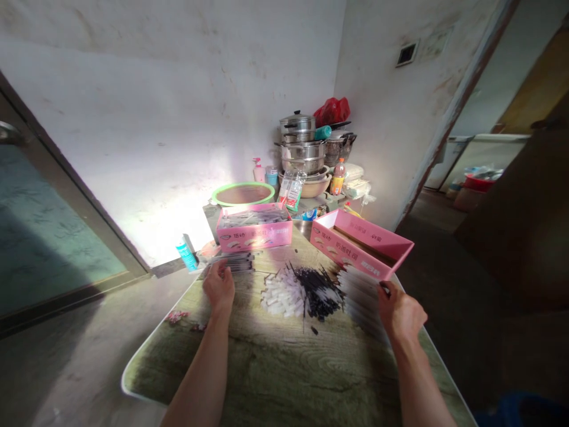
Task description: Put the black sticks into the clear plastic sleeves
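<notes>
My left hand [219, 287] is at the table's left side, fingers pinched, beside a row of thin tubes with dark parts [240, 262]. What it pinches, if anything, is too small to see. At the right, my right hand [401, 311] has thumb and forefinger together by the edge of a layer of long translucent tubes [359, 293]; its grip is also unclear. Between the hands lie a heap of short white pieces [282, 293] and a heap of black thin pieces [317, 290]. A pink box [255, 236] holding many tubes stands behind, left of another pink box [342, 250].
The wood-patterned table [288, 362] has a pale rim. Behind it are a green-rimmed round basin [243, 194], stacked steel pots [302, 155] and an orange drink bottle [338, 177]. A blue-and-white canister [186, 254] stands at the left edge. A door [57, 237] is at far left.
</notes>
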A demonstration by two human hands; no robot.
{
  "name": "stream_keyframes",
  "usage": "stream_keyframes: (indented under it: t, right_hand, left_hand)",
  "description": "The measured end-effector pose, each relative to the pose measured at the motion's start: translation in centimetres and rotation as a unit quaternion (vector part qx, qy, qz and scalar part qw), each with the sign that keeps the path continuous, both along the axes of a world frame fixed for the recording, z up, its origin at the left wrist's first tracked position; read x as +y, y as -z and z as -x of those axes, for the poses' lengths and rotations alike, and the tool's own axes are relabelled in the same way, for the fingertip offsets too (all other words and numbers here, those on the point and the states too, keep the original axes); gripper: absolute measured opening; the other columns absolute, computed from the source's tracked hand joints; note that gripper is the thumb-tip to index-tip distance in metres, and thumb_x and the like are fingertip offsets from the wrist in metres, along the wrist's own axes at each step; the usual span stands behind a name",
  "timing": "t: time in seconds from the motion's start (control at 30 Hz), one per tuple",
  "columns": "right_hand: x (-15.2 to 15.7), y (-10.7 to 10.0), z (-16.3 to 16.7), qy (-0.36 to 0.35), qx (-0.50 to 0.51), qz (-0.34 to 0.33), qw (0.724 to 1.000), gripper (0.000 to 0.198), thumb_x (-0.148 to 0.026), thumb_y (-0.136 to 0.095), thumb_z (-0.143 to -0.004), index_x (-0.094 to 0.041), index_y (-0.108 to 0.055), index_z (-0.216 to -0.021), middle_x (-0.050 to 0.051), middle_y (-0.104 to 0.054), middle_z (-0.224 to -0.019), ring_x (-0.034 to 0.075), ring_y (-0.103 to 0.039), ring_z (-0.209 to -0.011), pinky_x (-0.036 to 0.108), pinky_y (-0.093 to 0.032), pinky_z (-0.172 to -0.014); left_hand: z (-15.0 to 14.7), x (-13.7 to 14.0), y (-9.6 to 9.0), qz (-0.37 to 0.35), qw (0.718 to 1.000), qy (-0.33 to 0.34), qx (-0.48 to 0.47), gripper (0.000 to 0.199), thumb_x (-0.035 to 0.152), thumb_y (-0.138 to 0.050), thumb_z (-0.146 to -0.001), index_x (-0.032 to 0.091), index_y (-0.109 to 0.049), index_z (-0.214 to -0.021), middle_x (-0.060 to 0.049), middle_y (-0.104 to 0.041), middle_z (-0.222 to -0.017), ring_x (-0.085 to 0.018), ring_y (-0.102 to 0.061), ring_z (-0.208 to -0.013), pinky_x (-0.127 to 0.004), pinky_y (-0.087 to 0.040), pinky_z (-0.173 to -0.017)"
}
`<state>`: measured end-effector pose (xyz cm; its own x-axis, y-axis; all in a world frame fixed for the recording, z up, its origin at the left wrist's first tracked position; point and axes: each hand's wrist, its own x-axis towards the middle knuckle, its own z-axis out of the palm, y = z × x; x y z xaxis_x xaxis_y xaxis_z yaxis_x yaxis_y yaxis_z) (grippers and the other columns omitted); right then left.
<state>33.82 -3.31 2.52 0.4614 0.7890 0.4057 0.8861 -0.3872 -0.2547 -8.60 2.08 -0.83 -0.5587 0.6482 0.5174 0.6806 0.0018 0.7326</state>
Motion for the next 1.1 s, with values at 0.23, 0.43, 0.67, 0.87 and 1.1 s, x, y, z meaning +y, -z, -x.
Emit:
stream_keyframes:
  t: [0.23,0.43,0.67,0.87,1.1]
  right_hand:
    - [0.1,0.6,1.0,-0.024,0.003,-0.038,0.999,0.034,-0.043,-0.052,-0.088,-0.022,-0.074,-0.104,0.008,-0.067,-0.060,0.020,-0.058,-0.049,0.027,-0.028,-0.049]
    - [-0.1,1.5,3.8,-0.105,-0.005,-0.095,0.990,0.034,-0.040,-0.050,-0.090,-0.018,-0.074,-0.099,0.008,-0.067,-0.060,0.018,-0.057,-0.050,0.027,-0.029,-0.052]
    - [-0.3,1.9,5.3,-0.159,-0.004,-0.102,0.982,0.039,-0.043,-0.046,-0.091,-0.016,-0.074,-0.099,0.009,-0.069,-0.061,0.020,-0.061,-0.051,0.026,-0.031,-0.053]
    - [-0.3,2.3,6.0,-0.186,0.023,-0.106,0.977,0.040,-0.042,-0.044,-0.091,-0.016,-0.074,-0.096,0.009,-0.072,-0.065,0.021,-0.064,-0.053,0.027,-0.034,-0.053]
    - [-0.2,2.9,6.7,-0.235,0.049,-0.093,0.966,0.039,-0.041,-0.043,-0.093,-0.016,-0.073,-0.098,0.010,-0.075,-0.073,0.023,-0.068,-0.059,0.027,-0.039,-0.055]
  left_hand:
    - [2.2,0.8,1.3,0.072,0.993,-0.018,0.091,0.043,0.016,-0.047,-0.081,0.017,-0.061,-0.121,-0.012,-0.062,-0.125,-0.028,-0.052,-0.121,-0.044,-0.038,-0.106]
    - [0.9,1.0,2.1,0.146,0.970,0.069,0.179,0.043,0.010,-0.049,-0.079,0.020,-0.065,-0.118,-0.010,-0.063,-0.128,-0.030,-0.052,-0.122,-0.051,-0.032,-0.108]
    - [0.5,-0.3,0.6,0.199,0.957,0.089,0.191,0.023,0.017,-0.062,-0.076,0.023,-0.073,-0.095,-0.007,-0.069,-0.104,-0.028,-0.059,-0.101,-0.042,-0.042,-0.094]
    - [-0.8,-0.8,-0.5,0.202,0.950,0.133,0.199,0.021,0.017,-0.065,-0.075,0.025,-0.073,-0.093,-0.004,-0.067,-0.101,-0.025,-0.058,-0.099,-0.038,-0.041,-0.090]
    - [-1.7,-1.0,-0.7,0.223,0.939,0.121,0.234,0.007,0.021,-0.066,-0.077,0.021,-0.070,-0.082,-0.006,-0.066,-0.093,-0.028,-0.058,-0.097,-0.041,-0.039,-0.087]
